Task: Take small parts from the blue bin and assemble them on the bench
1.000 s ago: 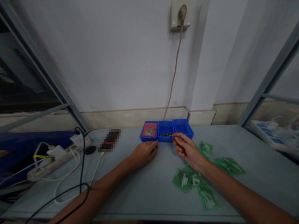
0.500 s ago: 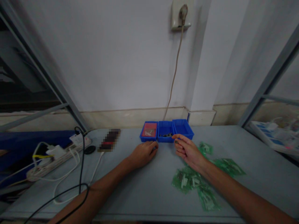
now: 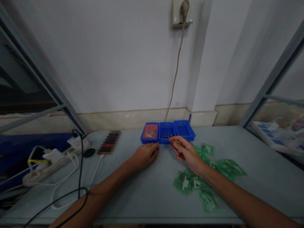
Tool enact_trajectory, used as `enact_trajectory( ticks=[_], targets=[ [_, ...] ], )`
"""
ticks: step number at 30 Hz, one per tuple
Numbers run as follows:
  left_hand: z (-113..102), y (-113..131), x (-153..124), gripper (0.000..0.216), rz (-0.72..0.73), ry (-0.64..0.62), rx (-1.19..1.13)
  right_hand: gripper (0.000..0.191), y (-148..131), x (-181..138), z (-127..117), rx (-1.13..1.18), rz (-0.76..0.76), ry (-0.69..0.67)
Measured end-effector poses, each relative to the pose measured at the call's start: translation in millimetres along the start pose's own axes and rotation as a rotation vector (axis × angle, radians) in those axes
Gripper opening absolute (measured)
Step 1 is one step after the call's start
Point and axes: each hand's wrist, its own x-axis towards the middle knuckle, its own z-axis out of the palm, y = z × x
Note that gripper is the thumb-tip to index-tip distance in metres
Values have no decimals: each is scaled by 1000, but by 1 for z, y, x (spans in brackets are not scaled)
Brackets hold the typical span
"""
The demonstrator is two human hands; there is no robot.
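Three small blue trays stand in a row at the back of the grey table: the left tray point(image 3: 143, 138) holds a red-tinted bag, the middle tray point(image 3: 166, 128) holds small dark parts, the right tray point(image 3: 184, 129) looks bare inside. My left hand point(image 3: 143, 155) rests on the table just in front of the left tray, fingers curled down, and what is under them is hidden. My right hand point(image 3: 184, 150) hovers before the middle tray with thumb and fingertips pinched together on something too small to name.
Several green bags of parts point(image 3: 201, 177) lie on the table right of my right forearm. A white power strip point(image 3: 51, 156) with plugs and cables sits at the left, a black cable point(image 3: 79, 171) beside it. A cord hangs from a wall socket point(image 3: 180, 14). Metal frame posts stand at both sides.
My right hand has drawn slightly left and back from the middle tray, staying pinched. My left hand has stayed in place.
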Motion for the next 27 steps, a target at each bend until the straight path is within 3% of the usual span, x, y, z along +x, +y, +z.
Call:
enact_trajectory(
  ticks=[8,19,24,27],
  targets=[
    [1,0,-1,11,13,12,-3,37,3,0,-1,-127,-146,-95],
    [-2,3,0,14,2,-6,12,38,6,-1,-3,-216,-210,-118],
    [-3,4,0,14,0,-13,17,28,4,-2,-1,-190,-140,-56],
    [-3,3,0,15,4,-11,26,31,3,-1,0,-139,-74,12]
  ],
)
